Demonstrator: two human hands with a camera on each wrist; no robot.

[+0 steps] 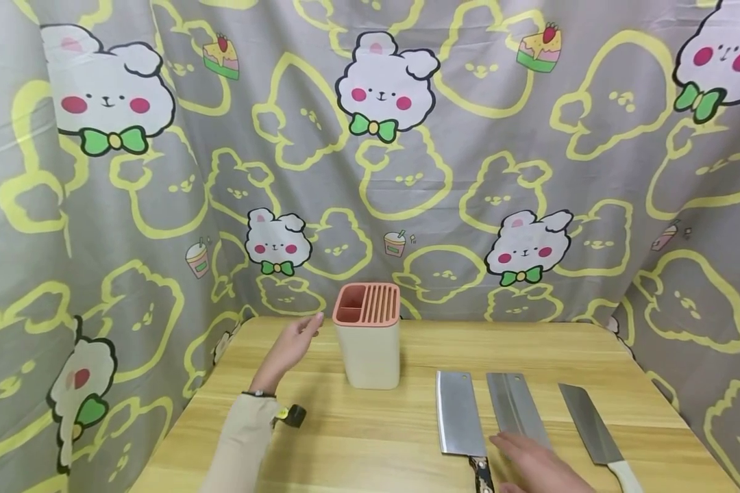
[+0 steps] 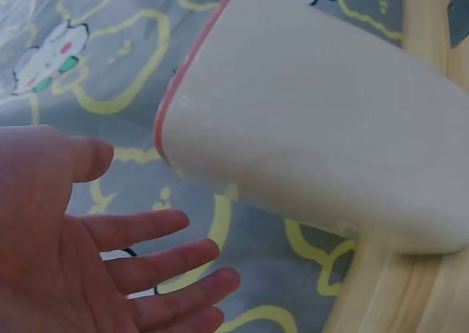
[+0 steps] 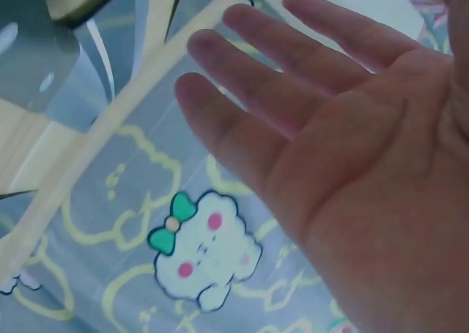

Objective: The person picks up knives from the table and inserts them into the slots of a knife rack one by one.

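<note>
Standing upright — cream holder (image 1: 372,356), pink slotted top (image 1: 364,307) — left fingers (image 2: 165,267), right fingers (image 3: 227,124) outstretched, empty.

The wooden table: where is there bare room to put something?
The pale wooden table is bare in front of the cream holder with pink slotted top, and behind the three metal-bladed knives, up to the grey patterned curtain. Crowded: front right, where knives lie side by side, the right hand partly hiding the middle one.

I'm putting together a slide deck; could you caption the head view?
Left grip beside a cream, pink-topped holder, right grip near three knives on a wood-grain table.
</note>
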